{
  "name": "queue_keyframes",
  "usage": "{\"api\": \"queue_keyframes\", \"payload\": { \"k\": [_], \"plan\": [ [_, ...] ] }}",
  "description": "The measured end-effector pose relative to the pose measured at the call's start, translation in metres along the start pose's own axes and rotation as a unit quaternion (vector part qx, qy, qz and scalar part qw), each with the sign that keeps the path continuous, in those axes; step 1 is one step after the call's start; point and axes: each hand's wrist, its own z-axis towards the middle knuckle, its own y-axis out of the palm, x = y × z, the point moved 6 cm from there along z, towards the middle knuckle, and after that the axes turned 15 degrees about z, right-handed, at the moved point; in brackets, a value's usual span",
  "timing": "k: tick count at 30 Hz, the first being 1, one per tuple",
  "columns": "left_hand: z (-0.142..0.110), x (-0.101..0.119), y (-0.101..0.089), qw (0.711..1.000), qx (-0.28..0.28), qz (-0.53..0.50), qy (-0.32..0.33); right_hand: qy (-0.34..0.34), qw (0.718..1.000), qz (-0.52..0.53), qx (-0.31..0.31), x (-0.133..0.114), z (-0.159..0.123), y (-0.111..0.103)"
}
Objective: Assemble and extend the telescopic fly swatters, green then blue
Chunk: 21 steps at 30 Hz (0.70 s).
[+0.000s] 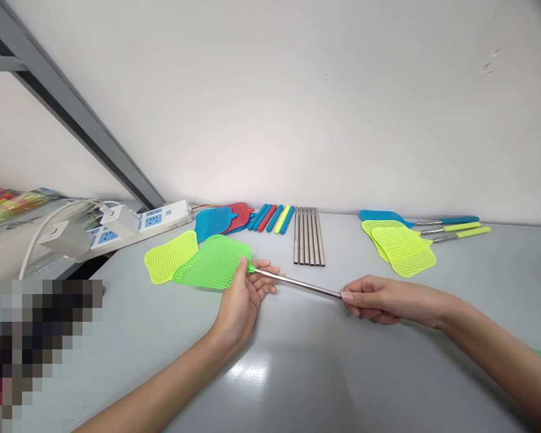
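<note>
A green fly swatter head [220, 262] is in my left hand [246, 288], thumb on top near its neck and fingers curled loosely beneath. The thin metal rod [304, 284] meets that neck and slants down to the right. At the rod's far end, my right hand [379, 299] pinches it between thumb and fingers. Beside the green head lies a yellow swatter head [175, 257], partly overlapped by it. Just behind are blue swatter heads [214, 221] and a red swatter head [240, 215]. Further back, several metal rods [309, 237] lie in a row.
Blue, red and yellow handle sleeves [273, 219] lie left of the rods. Blue and yellow fly swatters with handles [403, 249] are at the right. A white power strip [148, 222] with plugs and a cable stands at the left, near a grey metal frame [85, 108]. A wall rises behind.
</note>
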Motion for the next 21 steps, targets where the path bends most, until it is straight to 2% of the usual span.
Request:
{"api": "queue_keyframes", "payload": {
  "k": [6, 11, 15, 21],
  "plan": [
    [0.0, 0.003, 0.007, 0.997, -0.064, 0.012, 0.029, -0.002, 0.999, 0.044, -0.012, 0.003, 0.002, 0.001],
    [-0.005, 0.005, 0.015, 0.99, -0.136, 0.004, 0.047, 0.053, 0.992, 0.108, -0.025, 0.011, 0.0, 0.0],
    [-0.01, 0.005, 0.018, 0.987, -0.154, -0.006, 0.048, 0.108, 0.981, 0.157, -0.048, 0.019, 0.001, 0.004],
    [-0.016, 0.005, 0.02, 0.986, -0.16, 0.003, 0.043, 0.136, 0.965, 0.208, -0.078, 0.024, 0.002, 0.008]
  ]
}}
